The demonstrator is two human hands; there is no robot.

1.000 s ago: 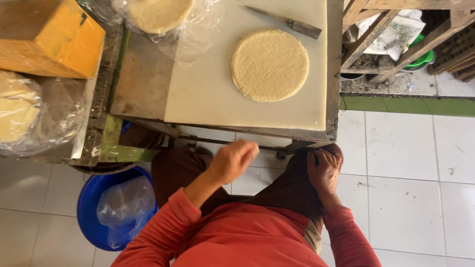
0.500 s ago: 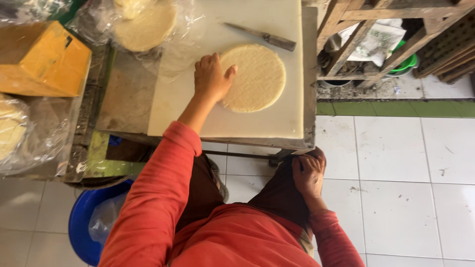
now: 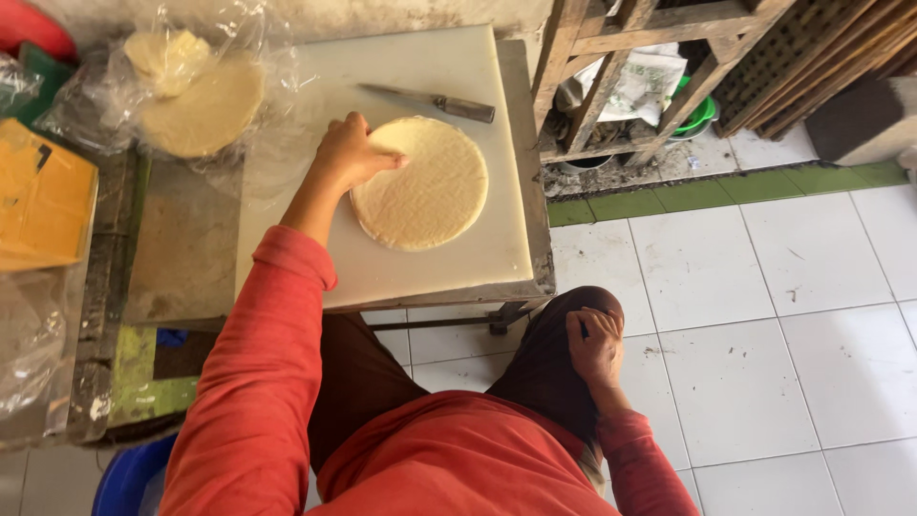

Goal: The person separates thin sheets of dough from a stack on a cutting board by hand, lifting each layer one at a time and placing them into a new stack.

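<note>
A pale round flatbread stack (image 3: 422,187) lies on a white cutting board (image 3: 430,76). My left hand (image 3: 351,153) rests on its left edge, fingers spread over the top. A knife (image 3: 435,101) with a dark handle lies on the board just beyond the rounds. My right hand (image 3: 594,346) rests on my right knee, fingers curled, with nothing in it that I can see. My sleeves are red.
A clear plastic bag with more pale rounds (image 3: 196,96) sits at the board's upper left. An orange box (image 3: 43,196) stands at the left edge. A blue bucket (image 3: 129,478) is below left. Wooden crates (image 3: 669,57) stand at the upper right above white floor tiles.
My left hand rose from my lap onto the board and now lies on the round stack's left edge. My right hand stayed on my knee. The camera view shifted right.
</note>
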